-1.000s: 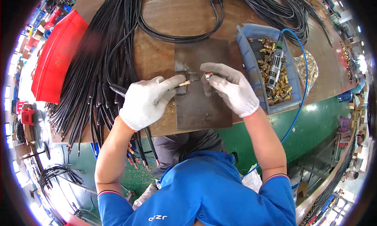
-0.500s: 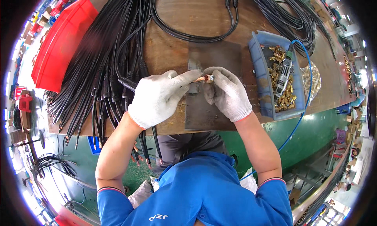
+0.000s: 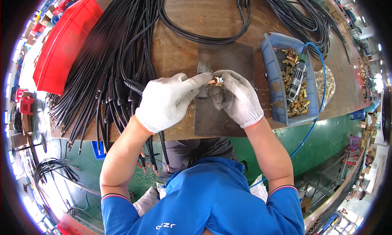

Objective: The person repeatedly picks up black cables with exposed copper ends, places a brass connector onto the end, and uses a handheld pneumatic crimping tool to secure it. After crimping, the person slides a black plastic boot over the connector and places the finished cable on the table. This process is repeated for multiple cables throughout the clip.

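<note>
Both my hands wear white knitted gloves and meet over a dark metal plate (image 3: 222, 116) on the table. My left hand (image 3: 167, 98) is closed round a black cable (image 3: 134, 86), which enters the glove from the left. Bare copper strands (image 3: 212, 82) show past its fingertips. Between thumb and fingers my right hand (image 3: 240, 97) pinches a small brass fitting (image 3: 219, 82). The copper end meets this fitting, but how deep it sits inside is hidden by the fingers.
A pile of black cables (image 3: 106, 55) fills the left side, beside a red bin (image 3: 67, 43). To the right, a blue bin (image 3: 271, 88) holds brass fittings (image 3: 300, 106) and an air tool (image 3: 295, 82) with a blue hose (image 3: 324, 80). More cables (image 3: 302, 21) lie behind.
Less bare copper shows between my left fingertips and the brass fitting now. The fitting has turned slightly and sits closer to the left hand. Both grips stay the same.
</note>
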The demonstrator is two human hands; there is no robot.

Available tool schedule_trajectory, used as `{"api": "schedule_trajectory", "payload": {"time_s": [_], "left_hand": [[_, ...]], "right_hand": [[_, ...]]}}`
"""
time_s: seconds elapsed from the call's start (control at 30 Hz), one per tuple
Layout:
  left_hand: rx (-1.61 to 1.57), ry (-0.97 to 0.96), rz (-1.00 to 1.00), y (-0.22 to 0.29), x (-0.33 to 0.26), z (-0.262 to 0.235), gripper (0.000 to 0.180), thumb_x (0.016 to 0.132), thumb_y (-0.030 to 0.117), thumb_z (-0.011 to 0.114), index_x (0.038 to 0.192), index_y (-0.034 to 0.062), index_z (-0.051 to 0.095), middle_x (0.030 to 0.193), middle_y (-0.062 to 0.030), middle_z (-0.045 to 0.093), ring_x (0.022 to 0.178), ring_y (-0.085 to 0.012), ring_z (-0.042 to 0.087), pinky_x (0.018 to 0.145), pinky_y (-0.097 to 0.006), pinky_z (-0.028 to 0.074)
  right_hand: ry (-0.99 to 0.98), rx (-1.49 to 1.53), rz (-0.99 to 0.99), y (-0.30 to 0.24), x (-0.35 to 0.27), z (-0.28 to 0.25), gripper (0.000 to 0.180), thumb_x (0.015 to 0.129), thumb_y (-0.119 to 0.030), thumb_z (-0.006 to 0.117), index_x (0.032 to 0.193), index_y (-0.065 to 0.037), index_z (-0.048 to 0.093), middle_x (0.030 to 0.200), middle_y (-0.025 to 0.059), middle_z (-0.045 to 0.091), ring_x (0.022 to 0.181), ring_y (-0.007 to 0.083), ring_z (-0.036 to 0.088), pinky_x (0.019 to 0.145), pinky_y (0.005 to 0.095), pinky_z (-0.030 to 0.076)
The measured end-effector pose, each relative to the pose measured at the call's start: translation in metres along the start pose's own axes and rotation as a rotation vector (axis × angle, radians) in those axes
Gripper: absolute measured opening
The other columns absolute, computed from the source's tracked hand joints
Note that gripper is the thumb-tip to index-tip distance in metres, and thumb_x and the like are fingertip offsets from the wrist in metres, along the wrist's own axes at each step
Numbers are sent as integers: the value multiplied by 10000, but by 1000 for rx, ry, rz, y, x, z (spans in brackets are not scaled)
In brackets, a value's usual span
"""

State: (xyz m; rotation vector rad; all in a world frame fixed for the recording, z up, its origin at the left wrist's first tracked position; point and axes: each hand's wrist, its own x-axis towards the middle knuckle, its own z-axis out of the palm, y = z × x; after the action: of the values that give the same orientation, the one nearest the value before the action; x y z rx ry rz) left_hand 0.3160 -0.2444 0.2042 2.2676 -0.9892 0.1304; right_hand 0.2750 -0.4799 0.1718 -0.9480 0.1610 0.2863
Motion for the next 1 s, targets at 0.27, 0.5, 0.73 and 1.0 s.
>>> {"api": "schedule_trajectory", "payload": {"time_s": [0.27,0.5,0.73,1.0], "left_hand": [[138,-50,-25,-1,-1,6,329,961,156,721,1289,158,740,825,-129,672,744,-344,710,660,-448,561],[158,-1,-5,-14,-3,14,193,963,203,731,1126,100,748,875,-135,708,792,-363,726,698,-463,580],[226,-7,-33,-22,1,15,190,966,216,728,1127,122,764,889,-129,715,808,-363,727,717,-468,582],[342,-92,-48,-39,10,25,178,961,215,711,1111,136,763,890,-113,717,829,-355,729,728,-476,574]], "right_hand": [[110,-542,-69,-4,9,-5,277,1086,-217,670,1221,18,728,1015,49,750,923,107,676,833,284,539],[73,-850,-250,5,20,-1,203,1061,-166,695,1129,14,759,1016,66,782,946,107,684,844,286,548],[129,-1148,-500,6,26,0,175,1004,-181,729,1090,-38,782,1068,165,770,959,311,748,869,378,584],[188,-1414,-564,8,38,5,194,958,-239,748,1064,-83,791,1102,156,766,1034,380,734,890,459,589]]}}
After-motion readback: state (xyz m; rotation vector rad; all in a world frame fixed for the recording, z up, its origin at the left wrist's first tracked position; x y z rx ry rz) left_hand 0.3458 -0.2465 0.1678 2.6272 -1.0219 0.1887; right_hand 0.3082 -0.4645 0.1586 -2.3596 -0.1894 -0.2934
